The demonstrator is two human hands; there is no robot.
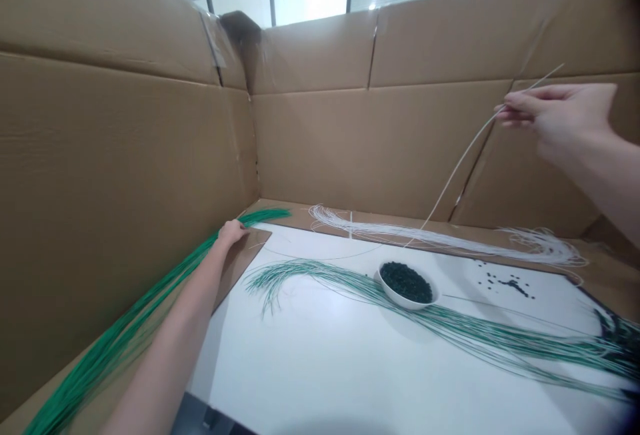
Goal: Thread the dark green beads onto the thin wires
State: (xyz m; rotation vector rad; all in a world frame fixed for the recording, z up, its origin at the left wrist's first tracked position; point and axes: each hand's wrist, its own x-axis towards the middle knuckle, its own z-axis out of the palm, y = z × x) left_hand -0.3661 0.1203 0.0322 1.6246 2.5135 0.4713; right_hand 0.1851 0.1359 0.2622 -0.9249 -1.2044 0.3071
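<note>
My right hand [555, 111] is raised at the right, thumb and fingers pinched on a thin white strand [457, 165]. Its short end sticks up past the fingers, and the long part curves down to the tabletop behind the bowl. On the left, my left hand [232, 230] is closed at the far end of a bundle of long green strands [165, 288], touching it. What lies between its fingers is hidden. A bundle of white strands [390, 228] lies along the back. Thin green-and-white strands [480, 328] stretch across the white board [320, 368].
A white bowl [407, 305] of small dark green pieces [406, 281] stands on the strands. More dark pieces [513, 285] are scattered right of it. Dark clumped ends [620, 341] lie at the right edge. Tall cardboard walls [310, 141] enclose the left and back.
</note>
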